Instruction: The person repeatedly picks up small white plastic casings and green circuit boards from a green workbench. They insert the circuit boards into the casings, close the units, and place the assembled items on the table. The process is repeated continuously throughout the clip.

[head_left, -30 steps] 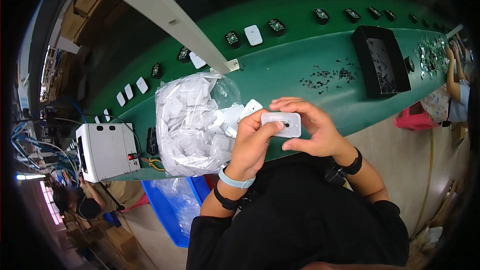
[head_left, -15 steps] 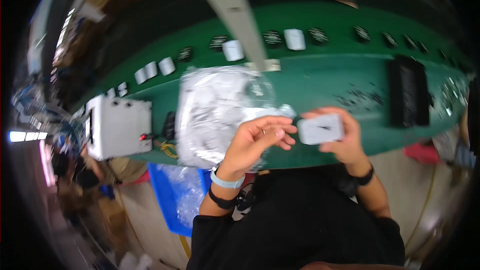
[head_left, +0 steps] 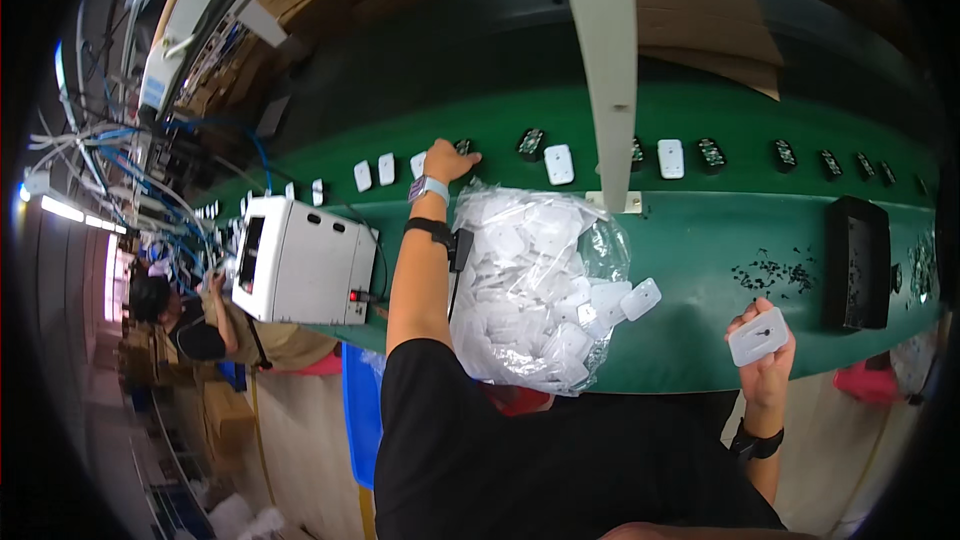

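My left hand (head_left: pixel 448 164) reaches out to the far strip of the green bench, its fingers curled round a black circuit module (head_left: pixel 463 146). Part of that module is hidden behind the hand. Just left of the hand lies a white plastic cover (head_left: pixel 417 166), partly covered by it. On the right, near the bench's front edge, my right hand (head_left: pixel 768 370) grips another white plastic cover (head_left: pixel 752 342) with rounded corners. A small dark part or slot shows at its middle.
A clear bag of white covers (head_left: pixel 520 285) lies before me. Left of it stands a white machine (head_left: pixel 305 265). Black screws (head_left: pixel 775 272) lie beside a black tray (head_left: pixel 857 265). A pale upright post (head_left: pixel 605 70) rises beyond the bag. Another person (head_left: pixel 195 325) sits at far left.
My left hand has left the space beside the right hand and stretched far and left to the row of modules. The right hand has moved right, still with the white cover. The view has shifted.
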The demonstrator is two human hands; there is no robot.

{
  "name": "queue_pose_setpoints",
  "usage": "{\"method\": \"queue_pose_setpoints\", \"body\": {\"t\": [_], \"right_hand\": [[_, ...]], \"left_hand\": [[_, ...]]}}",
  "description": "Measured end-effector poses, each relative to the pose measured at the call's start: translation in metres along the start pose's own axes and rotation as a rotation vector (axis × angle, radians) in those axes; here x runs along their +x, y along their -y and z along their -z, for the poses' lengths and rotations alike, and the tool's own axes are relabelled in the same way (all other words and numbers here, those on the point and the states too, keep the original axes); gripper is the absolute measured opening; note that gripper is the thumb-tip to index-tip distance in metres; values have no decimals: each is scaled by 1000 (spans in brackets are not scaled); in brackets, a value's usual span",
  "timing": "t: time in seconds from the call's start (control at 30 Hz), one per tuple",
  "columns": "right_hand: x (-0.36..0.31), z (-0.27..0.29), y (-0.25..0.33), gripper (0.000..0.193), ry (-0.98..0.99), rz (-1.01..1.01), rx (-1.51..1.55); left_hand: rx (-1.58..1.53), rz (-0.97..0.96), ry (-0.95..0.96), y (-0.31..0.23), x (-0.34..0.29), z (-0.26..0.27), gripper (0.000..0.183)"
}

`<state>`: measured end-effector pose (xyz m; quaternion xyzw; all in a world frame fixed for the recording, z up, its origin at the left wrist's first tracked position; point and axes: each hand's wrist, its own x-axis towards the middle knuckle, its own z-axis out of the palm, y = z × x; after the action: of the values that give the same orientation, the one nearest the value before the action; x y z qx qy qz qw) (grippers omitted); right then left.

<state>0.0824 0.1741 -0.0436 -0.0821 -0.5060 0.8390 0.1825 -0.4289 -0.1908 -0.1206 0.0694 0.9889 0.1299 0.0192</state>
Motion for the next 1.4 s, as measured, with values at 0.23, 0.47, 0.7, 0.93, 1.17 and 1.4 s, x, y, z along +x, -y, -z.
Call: {"method": "queue_pose_setpoints", "body": {"t": [0.23, 0.47, 0.7, 0.93, 1.17, 1.4], "right_hand": [[-6, -5, -2, 85, -38, 47, 19], [20, -27, 10, 83, 116, 5, 73], [21, -17, 20, 63, 176, 25, 165], [5, 10, 35, 58, 47, 99, 84], [8, 20, 42, 59, -25, 155, 11], [14, 24, 42, 57, -40, 155, -58]], "left_hand": [[-429, -196, -290, -40, -56, 60, 52], [-1440, -349, 56, -133, -250, 109, 58], [-1640, -339, 550, -239, -340, 69, 59], [-1162, -608, 684, -319, -342, 72, 50], [-1129, -650, 764, -349, -339, 64, 49], [-1182, -599, 741, -346, -339, 53, 53]]}}
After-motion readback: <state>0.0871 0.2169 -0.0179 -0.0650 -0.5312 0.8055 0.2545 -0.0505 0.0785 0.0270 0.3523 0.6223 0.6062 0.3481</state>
